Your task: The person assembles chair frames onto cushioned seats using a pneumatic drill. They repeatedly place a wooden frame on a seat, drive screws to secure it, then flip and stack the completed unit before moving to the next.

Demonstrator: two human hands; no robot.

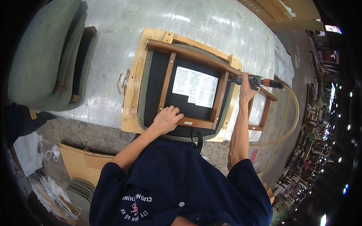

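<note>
A seat cushion [152,81] lies with its black underside up on a pale wooden jig [132,88]. On top of it rests a brown wooden frame [166,82], screwed on at several points, around a white printed sheet [195,86]. My left hand [167,119] is closed over the near left corner of this frame, its fingertips curled. My right hand [247,89] grips a power screwdriver [256,81] with an orange ring. The tool lies nearly level, its tip at the frame's right rail near the far end. Whether the tip touches a screw is too small to tell.
Green upholstered seats [41,56] are stacked at the left. Small sticks [120,83] lie beside the jig on the plastic-covered table [113,34]. Another wooden frame [266,115] sits at the right, near a yellowish hose [298,113] trailing from the tool. Cardboard [81,162] stands at the lower left.
</note>
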